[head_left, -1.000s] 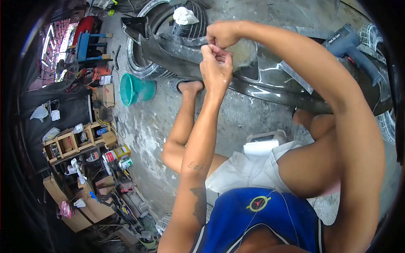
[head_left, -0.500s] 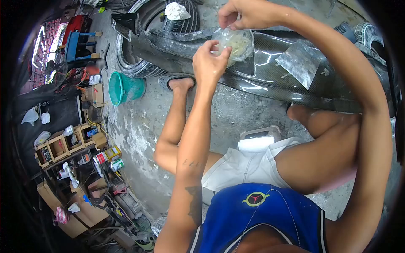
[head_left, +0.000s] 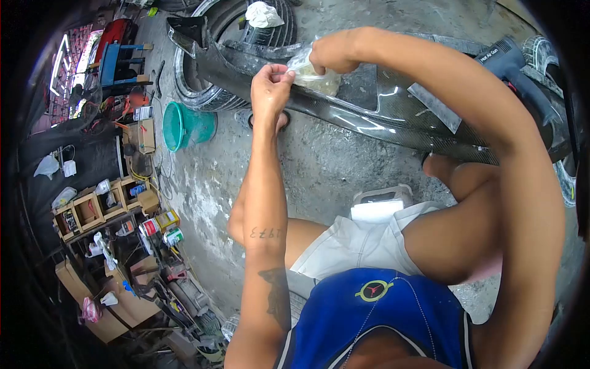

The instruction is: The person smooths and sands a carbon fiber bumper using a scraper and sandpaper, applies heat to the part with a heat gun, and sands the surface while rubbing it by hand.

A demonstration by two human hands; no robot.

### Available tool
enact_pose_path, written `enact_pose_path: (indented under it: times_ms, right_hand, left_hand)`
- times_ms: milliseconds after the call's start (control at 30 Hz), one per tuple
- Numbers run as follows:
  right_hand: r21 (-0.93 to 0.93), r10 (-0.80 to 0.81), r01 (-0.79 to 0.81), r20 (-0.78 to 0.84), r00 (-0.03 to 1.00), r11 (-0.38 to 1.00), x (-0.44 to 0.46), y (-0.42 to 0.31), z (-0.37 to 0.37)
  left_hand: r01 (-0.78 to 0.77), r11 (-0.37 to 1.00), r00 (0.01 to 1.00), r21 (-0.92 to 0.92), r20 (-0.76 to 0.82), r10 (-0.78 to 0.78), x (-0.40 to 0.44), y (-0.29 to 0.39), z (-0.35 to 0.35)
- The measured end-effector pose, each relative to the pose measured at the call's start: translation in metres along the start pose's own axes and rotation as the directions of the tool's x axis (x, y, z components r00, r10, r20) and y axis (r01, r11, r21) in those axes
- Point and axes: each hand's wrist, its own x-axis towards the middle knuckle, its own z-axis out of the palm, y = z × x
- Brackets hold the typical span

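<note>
A clear plastic bag (head_left: 316, 79) with pale yellowish contents lies over the dark carbon-fibre panel (head_left: 362, 120). My left hand (head_left: 272, 83) pinches the bag's left edge between thumb and fingertips. At its upper right, my right hand (head_left: 335, 52) is closed on the gathered plastic, the fingers partly hidden behind the hand's back. A grey flat sheet (head_left: 435, 109) rests on the panel below my right forearm. To the right lies a hot air gun (head_left: 513, 67), also on the panel.
Tyres (head_left: 203, 92) lie behind the panel, with a white crumpled cloth (head_left: 264, 15) on one. A green bucket (head_left: 190, 126) stands on the left floor. Cans (head_left: 166, 227), wooden shelving (head_left: 92, 209) and clutter line the left side. My feet are close to the panel.
Both hands have shifted left with the bag, which now looks gathered instead of spread. My right forearm has come lower across the panel, and the hot air gun shows more fully.
</note>
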Motion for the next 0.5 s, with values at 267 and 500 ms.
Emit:
enact_pose_path:
  times_ms: [267, 500]
  right_hand:
    - [0.118, -0.09, 0.156, -0.435, 0.896, 0.981, -0.037, 0.021, 0.004]
    - [-0.22, -0.116, 0.086, -0.13, 0.985, 0.972, -0.025, 0.007, 0.021]
  left_hand:
    - [-0.721, 0.45, 0.543, 0.527, 0.027, 0.839, 0.011, 0.02, 0.005]
    - [-0.348, 0.638, 0.937, 0.687, 0.232, 0.261, 0.041, 0.05, 0.001]
